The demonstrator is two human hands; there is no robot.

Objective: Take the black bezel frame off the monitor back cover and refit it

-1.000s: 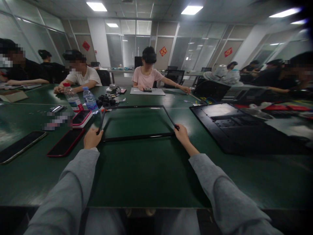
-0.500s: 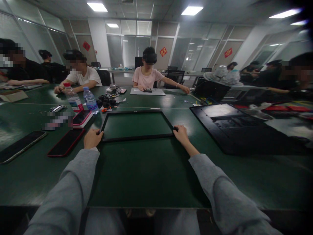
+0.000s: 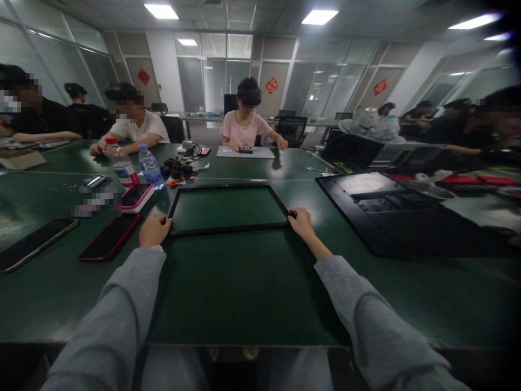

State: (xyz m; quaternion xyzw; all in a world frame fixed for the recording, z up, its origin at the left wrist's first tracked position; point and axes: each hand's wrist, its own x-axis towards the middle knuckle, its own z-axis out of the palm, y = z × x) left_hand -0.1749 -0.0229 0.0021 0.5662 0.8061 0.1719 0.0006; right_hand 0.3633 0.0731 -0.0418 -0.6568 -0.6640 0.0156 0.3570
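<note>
A thin black rectangular frame [image 3: 230, 230], like a screen bezel, is in front of me over the green table [image 3: 244, 293]; the tabletop shows through its opening. My left hand [image 3: 154, 230] is closed on its left side near the front corner. At the opposite side, my right hand [image 3: 302, 221] pinches the frame near its right front corner. Some fingers of both hands are hidden from view. I cannot tell whether the frame lies flat or is slightly raised.
Phones [image 3: 109, 238] lie at the left, near two plastic bottles [image 3: 150, 167] and a tangle of black parts [image 3: 178, 169]. A large black panel [image 3: 386, 212] rests at the right. Across the table sits a person in a pink shirt [image 3: 245, 129]; other people sit at both sides.
My hands and the black frame have stayed in place. Across the table, the person in pink has drawn an outstretched arm back toward their body.
</note>
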